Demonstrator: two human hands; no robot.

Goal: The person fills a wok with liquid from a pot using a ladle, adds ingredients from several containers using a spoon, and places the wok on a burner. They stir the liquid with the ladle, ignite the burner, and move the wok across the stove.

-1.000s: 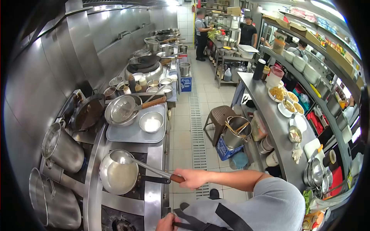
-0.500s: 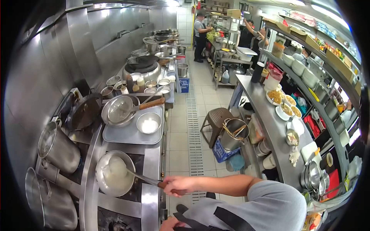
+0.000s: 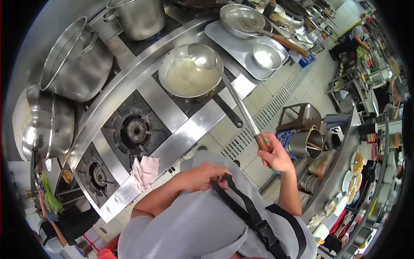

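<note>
My right hand (image 3: 276,153) is closed around the brown wooden grip of a long-handled ladle (image 3: 240,103). The ladle's round metal bowl hangs over the far side of a frying pan (image 3: 166,84). Pale, cloudy liquid (image 3: 189,77) lies in the pan, which sits on a burner with its black handle (image 3: 228,111) pointing towards me. In front of my chest, my left hand (image 3: 211,176) is curled on a black strap (image 3: 239,200) of my apron; its fingertips are partly hidden.
Large steel pots (image 3: 77,60) stand along the left of the stove. A crumpled cloth (image 3: 145,172) lies on the front edge by a bare burner (image 3: 136,129). A tray (image 3: 213,32) beyond the pan carries a strainer and a metal bowl (image 3: 266,56). Other people work at both sides.
My view has turned left and down, showing more of the stove. The ladle's bowl has shifted to the pan's far rim. My left hand has come up to the strap.
</note>
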